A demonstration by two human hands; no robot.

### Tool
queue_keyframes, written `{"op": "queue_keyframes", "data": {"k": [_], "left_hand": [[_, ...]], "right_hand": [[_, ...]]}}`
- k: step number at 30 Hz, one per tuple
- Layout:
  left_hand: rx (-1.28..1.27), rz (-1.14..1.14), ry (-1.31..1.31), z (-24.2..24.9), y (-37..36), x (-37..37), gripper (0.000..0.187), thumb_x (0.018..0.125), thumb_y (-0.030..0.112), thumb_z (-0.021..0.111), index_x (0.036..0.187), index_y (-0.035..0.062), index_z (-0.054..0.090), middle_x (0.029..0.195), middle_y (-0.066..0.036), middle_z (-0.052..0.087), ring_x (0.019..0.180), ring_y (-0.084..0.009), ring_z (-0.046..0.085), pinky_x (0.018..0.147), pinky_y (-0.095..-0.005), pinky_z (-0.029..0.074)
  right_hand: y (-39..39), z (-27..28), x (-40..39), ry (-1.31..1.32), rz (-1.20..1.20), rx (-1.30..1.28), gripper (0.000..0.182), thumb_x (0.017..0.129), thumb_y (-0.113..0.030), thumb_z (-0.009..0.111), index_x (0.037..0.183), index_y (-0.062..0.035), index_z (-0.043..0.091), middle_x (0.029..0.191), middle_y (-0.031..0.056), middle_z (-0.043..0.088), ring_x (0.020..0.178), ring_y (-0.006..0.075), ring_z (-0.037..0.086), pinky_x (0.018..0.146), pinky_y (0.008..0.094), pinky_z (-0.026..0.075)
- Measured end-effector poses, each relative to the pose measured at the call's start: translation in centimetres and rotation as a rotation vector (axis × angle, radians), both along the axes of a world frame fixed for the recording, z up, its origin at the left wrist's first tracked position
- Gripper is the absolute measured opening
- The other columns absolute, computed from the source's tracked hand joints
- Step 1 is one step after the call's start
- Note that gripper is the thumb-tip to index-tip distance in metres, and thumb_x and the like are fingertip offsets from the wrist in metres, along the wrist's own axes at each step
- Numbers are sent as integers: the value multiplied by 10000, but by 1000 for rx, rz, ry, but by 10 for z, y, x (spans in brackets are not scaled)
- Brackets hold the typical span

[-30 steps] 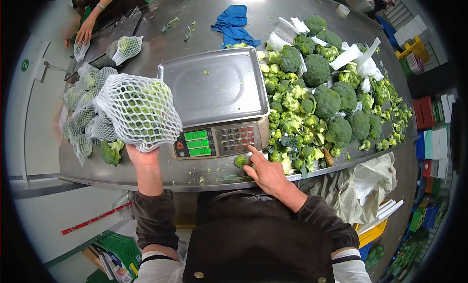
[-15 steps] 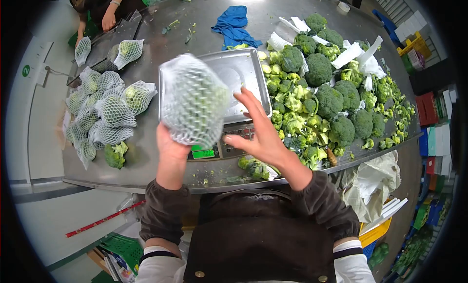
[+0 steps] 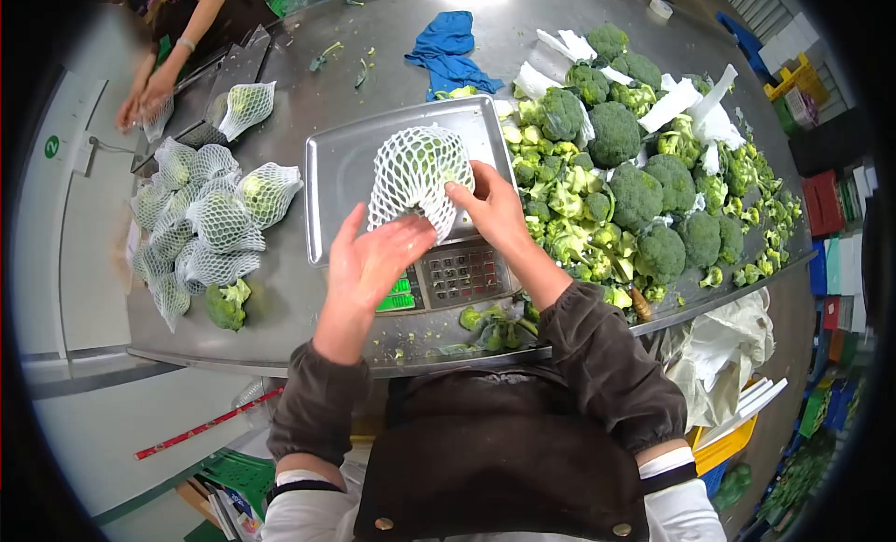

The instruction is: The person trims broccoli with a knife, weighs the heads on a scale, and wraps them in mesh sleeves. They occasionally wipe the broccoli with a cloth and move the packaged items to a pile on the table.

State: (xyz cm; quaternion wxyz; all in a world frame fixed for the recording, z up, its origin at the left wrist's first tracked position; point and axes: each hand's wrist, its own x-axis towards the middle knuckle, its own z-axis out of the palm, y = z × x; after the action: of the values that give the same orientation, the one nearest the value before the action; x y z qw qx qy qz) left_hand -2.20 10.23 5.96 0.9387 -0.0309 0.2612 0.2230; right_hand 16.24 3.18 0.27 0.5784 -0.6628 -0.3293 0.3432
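A broccoli head in a white foam net (image 3: 422,173) is over the metal tray of a scale (image 3: 338,164). My right hand (image 3: 495,206) grips it on the right side, with the thumb on the net and the fingers behind. Below it, my left hand (image 3: 378,262) is open, palm up, its outstretched fingertips at the gathered lower end of the net. Green digits glow on the scale's display (image 3: 397,297), partly behind my left hand.
Netted broccoli (image 3: 222,215) is piled at the left beside a bare broccoli piece (image 3: 227,305). Loose broccoli heads (image 3: 635,197) and trimmings cover the right. A blue cloth (image 3: 448,52) lies behind the scale. Another person's hands (image 3: 149,98) hold a net at the far left.
The netted broccoli has moved right and tipped over onto the tray area. My right hand has closed on its side, while my left hand has opened beneath it.
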Motion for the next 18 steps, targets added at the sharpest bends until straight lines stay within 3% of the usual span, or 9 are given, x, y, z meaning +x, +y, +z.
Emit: {"op": "queue_keyframes", "data": {"k": [1,3,4,6,7,9,13,15,18], "left_hand": [[-1,0,4,11,-6,-12,634,941,342,381,1295,-170,262,1345,-363,278,1276,-430,304,1068,-534,243],[289,-225,-17,29,-9,-33,581,944,321,376,1284,-147,318,1318,-347,348,1232,-437,377,1013,-519,351],[289,-219,-17,27,-1,-46,581,944,321,376,1284,-147,318,1318,-347,348,1232,-437,377,1013,-519,351],[482,-191,36,19,16,-78,526,948,301,367,1251,-128,389,1244,-322,455,1131,-438,488,897,-477,476],[482,-179,40,22,20,-87,526,948,301,367,1251,-128,389,1244,-322,455,1131,-438,488,897,-477,476],[631,28,267,31,28,-98,478,952,284,359,1218,-103,446,1165,-286,536,1024,-422,568,799,-427,535],[839,66,388,45,32,-92,433,938,282,416,1180,-70,484,1130,-247,567,966,-362,608,767,-388,534],[1030,99,605,51,31,-77,405,931,270,440,1161,-59,496,1093,-224,588,911,-316,634,714,-347,535],[1092,18,497,60,33,-50,399,916,274,473,1153,-45,501,1080,-201,597,895,-281,640,700,-326,528]], "right_hand": [[-5,3,1,4,0,-1,612,770,-328,684,1224,31,484,1005,174,619,910,225,603,795,310,472],[-17,7,6,-151,-58,8,569,787,-315,665,1219,14,495,1097,181,578,966,239,584,823,321,472],[-25,12,11,-101,-80,26,521,802,-292,655,1207,-1,508,1185,182,530,1013,246,566,856,330,466],[-46,19,23,-82,-129,62,417,848,-191,614,1201,4,509,1155,148,568,1041,218,562,891,323,455],[-56,23,28,-30,-131,72,373,873,-144,585,1202,11,506,1153,137,579,1064,211,557,904,323,452],[-72,18,36,-11,-180,127,315,892,-117,550,1175,18,521,1113,128,600,1025,192,577,864,306,467],[-93,24,41,111,-118,47,282,911,-141,523,1147,13,532,1041,99,628,827,133,618,702,246,479],[-96,25,37,92,-119,55,279,917,-154,515,1141,11,534,1011,94,636,762,118,613,648,225,467],[-100,26,35,83,-75,74,272,923,-145,501,1142,14,531,1004,106,635,733,121,612,617,218,465]]}}
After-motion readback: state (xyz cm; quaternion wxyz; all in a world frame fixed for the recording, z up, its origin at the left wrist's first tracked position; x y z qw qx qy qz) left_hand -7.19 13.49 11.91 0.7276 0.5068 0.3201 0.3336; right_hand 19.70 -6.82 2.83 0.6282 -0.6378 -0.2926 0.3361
